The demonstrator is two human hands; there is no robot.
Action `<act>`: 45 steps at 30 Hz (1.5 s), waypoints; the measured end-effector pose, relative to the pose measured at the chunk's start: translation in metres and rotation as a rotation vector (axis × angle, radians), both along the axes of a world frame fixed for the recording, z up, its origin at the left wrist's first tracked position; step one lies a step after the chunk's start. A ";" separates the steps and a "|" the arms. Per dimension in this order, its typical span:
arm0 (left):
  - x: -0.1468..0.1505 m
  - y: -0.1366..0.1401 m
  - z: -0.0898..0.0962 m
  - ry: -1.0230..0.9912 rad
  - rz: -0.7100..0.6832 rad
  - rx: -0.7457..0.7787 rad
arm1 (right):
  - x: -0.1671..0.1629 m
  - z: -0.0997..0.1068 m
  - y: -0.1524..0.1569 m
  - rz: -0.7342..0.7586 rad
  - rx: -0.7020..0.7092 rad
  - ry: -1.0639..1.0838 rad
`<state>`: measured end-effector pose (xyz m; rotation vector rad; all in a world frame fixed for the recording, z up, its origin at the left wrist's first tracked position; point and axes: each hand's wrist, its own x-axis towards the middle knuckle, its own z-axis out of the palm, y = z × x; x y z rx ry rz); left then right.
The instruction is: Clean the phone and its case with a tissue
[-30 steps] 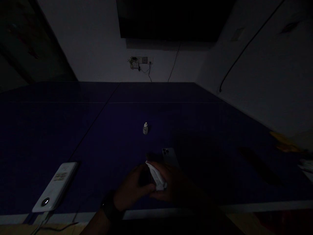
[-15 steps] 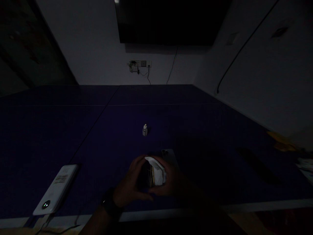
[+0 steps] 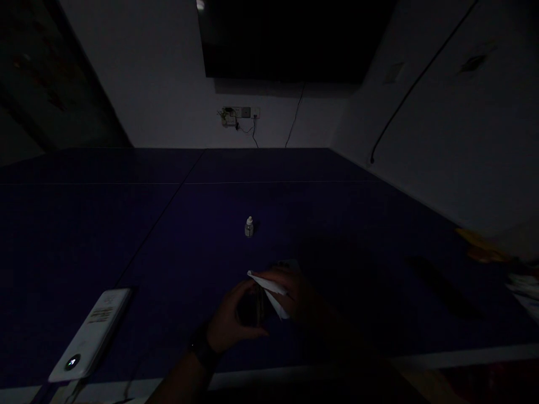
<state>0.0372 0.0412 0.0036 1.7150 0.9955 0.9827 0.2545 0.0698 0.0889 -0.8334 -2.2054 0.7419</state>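
In the dim light my left hand (image 3: pixel 229 322), with a dark watch (image 3: pixel 204 345) on its wrist, curves its fingers around a dark, rounded object (image 3: pixel 251 307) whose kind I cannot make out. My right hand (image 3: pixel 292 289) grips a folded white tissue or cloth (image 3: pixel 273 294), which lies against the right side of that object. Just beyond the right hand, a phone (image 3: pixel 290 262) is mostly hidden. A small bottle with a white cap (image 3: pixel 249 228) stands upright farther off.
A white power bank (image 3: pixel 95 331) with a lit display and a plugged cable lies at the left of the dark blue table (image 3: pixel 168 258). A dark elongated item (image 3: pixel 442 286) and a yellow item (image 3: pixel 482 244) are on the right. A screen (image 3: pixel 286 39) hangs on the wall.
My right hand has shifted from wrapping the white tissue or cloth around the object's side to pinching it over the top right. It now covers more of the phone. The view has tilted slightly.
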 end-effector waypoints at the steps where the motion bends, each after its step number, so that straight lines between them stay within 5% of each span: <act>1: 0.000 0.000 0.000 -0.001 0.000 0.002 | 0.002 0.000 0.000 0.040 0.043 -0.036; 5: 0.000 0.000 0.000 -0.005 0.001 0.011 | 0.006 0.001 -0.001 0.208 0.149 -0.132; 10: -0.002 0.001 0.001 -0.006 -0.022 0.030 | 0.005 0.004 0.002 0.080 0.166 -0.210; 15: -0.003 0.003 -0.001 -0.012 -0.017 0.049 | 0.004 0.005 -0.001 0.224 0.167 -0.191; 19: -0.004 0.004 -0.005 -0.016 -0.028 0.061 | 0.003 0.003 -0.003 0.059 0.136 -0.194; 24: -0.006 0.004 -0.012 -0.009 -0.017 0.083 | 0.005 0.005 -0.007 0.199 0.173 -0.074; 33: -0.005 0.004 -0.007 -0.007 -0.062 0.132 | 0.004 -0.002 -0.027 0.224 0.170 -0.282; 37: -0.006 0.004 -0.008 -0.011 -0.058 0.132 | 0.005 -0.003 -0.019 0.114 0.150 -0.218; 42: -0.005 0.004 -0.008 -0.012 -0.053 0.129 | 0.010 -0.002 -0.016 0.246 0.169 -0.214; 45: -0.004 0.005 -0.006 -0.011 -0.058 0.124 | 0.012 -0.002 -0.016 0.179 0.130 -0.262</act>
